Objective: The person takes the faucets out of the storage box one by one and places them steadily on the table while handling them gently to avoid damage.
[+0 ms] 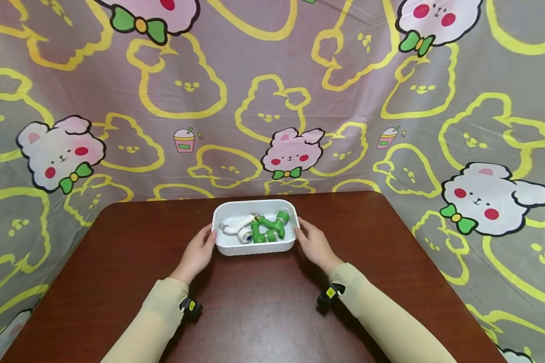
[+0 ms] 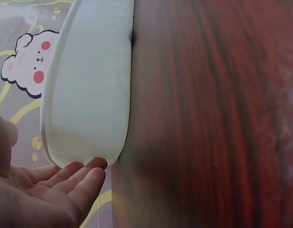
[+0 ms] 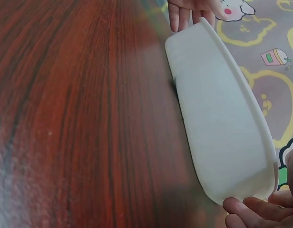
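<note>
A white rounded tray stands on the dark brown table, near its far edge. Inside it lie green elbow-shaped pieces like pipe fittings, beside white pieces with metallic ends. My left hand touches the tray's left end; in the left wrist view its fingers extend rather straight against the end wall. At the opposite end my right hand touches the tray, thumb by the rim. In the right wrist view, the right fingertips meet the end wall, and the left hand shows beyond the far end.
The wood-grain table spreads in front of the tray and to both sides. A patterned cloth with bears and rabbits hangs behind the table and along its sides. Small black cameras are strapped at both wrists, over light sleeves.
</note>
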`<state>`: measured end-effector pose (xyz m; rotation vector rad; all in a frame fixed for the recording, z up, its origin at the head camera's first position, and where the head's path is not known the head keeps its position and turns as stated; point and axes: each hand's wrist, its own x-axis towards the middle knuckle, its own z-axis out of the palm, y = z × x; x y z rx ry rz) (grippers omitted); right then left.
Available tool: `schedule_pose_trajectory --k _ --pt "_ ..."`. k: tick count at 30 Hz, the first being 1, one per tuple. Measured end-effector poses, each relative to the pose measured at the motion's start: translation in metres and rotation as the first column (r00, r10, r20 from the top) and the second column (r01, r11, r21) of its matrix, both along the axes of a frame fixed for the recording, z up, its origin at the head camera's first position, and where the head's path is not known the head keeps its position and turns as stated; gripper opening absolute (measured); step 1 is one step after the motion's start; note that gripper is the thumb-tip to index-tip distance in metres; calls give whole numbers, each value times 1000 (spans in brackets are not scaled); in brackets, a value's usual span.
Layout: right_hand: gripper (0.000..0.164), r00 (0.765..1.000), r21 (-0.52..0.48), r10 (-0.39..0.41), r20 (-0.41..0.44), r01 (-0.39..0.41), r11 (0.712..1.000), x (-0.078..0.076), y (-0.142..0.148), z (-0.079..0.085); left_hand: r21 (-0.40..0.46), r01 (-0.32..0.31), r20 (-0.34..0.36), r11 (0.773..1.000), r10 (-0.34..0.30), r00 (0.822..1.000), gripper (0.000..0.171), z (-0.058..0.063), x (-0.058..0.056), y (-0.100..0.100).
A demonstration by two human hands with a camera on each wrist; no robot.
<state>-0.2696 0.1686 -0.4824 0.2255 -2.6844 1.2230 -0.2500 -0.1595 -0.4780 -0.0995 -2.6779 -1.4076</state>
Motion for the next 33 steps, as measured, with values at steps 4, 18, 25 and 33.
schedule_pose_trajectory --k 4,18,25,33 --pt "51 1000 3 -2 5 2 1000 0 2 0 -2 9 12 1000 -9 1000 52 1 -1 1" --pt "51 1000 -3 -13 12 13 1000 -2 8 -2 -10 27 14 1000 -27 1000 53 -1 -1 6" --pt "51 1000 -2 -17 15 17 1000 0 10 0 1 40 8 999 -40 999 53 -2 -1 9" --pt "51 1000 -2 -20 18 20 1000 0 12 0 2 53 26 999 -54 998 57 0 0 11"
